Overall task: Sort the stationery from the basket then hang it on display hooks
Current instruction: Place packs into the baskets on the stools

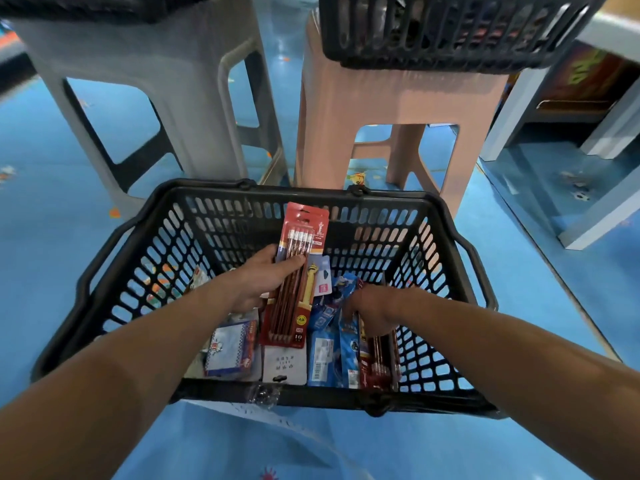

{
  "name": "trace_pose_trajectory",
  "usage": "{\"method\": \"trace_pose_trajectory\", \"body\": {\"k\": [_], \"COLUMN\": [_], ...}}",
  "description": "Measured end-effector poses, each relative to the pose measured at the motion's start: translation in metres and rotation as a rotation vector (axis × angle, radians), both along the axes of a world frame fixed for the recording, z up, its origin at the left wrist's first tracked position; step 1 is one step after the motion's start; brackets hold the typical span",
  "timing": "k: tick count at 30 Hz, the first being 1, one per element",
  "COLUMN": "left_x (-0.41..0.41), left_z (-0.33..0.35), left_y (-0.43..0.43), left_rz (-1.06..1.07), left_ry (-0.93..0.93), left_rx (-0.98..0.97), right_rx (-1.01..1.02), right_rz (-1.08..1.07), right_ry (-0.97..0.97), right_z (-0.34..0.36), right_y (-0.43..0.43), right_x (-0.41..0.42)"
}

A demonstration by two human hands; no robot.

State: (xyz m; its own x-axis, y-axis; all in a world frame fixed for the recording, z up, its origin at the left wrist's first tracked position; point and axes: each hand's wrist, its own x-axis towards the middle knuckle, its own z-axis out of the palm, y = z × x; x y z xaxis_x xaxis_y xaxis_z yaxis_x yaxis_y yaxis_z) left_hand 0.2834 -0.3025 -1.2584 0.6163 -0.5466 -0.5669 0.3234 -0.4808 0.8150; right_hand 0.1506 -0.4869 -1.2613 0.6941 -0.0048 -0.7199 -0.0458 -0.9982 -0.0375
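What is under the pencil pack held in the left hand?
Beneath the pencil pack, a yellow-topped card and a white card peek out; the rest is covered.

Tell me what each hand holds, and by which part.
The left hand holds a red pack of pencils at its middle, fingers across the front. The right hand is among packs in the basket; its grip is hidden.
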Motion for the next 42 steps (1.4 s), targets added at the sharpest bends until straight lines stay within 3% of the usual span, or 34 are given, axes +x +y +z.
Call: {"method": "trace_pose_trajectory", "body": {"k": [6, 13, 20, 25, 32, 35, 42], "left_x": [0.005, 0.004, 0.006, 0.006, 0.002, 0.0, -0.003], "left_z": [-0.01, -0.01, -0.013, -0.012, -0.005, 0.002, 0.025], "left_y": [-0.002, -0.005, -0.004, -0.002, -0.002, 0.001, 0.009], "left_rz": [0.001, 0.009, 0.013, 0.008, -0.004, -0.003, 0.041], "left_ry": [0.025, 0.04, 0.05, 0.053, 0.03, 0.012, -0.063], "left_rx": [0.016, 0.003, 0.003, 0.004, 0.014, 0.023, -0.045], "right_rx": [-0.111, -0.264, -0.245, -0.157, -0.269, -0.191, 0.353], "right_rz": [0.109, 0.434, 0.468, 0.426, 0.518, 0.402, -0.294], "right_ry": [-0.004, 0.074, 0.057, -0.073, 0.027, -0.139, -0.705], "right_z": [-0.015, -0.016, -0.02, -0.02, -0.009, -0.006, 0.048], "right_y": [-0.003, -0.007, -0.008, -0.004, 0.001, -0.006, -0.023], "right_x": [-0.003, -0.004, -0.002, -0.006, -0.004, 0.0, 0.013]}}
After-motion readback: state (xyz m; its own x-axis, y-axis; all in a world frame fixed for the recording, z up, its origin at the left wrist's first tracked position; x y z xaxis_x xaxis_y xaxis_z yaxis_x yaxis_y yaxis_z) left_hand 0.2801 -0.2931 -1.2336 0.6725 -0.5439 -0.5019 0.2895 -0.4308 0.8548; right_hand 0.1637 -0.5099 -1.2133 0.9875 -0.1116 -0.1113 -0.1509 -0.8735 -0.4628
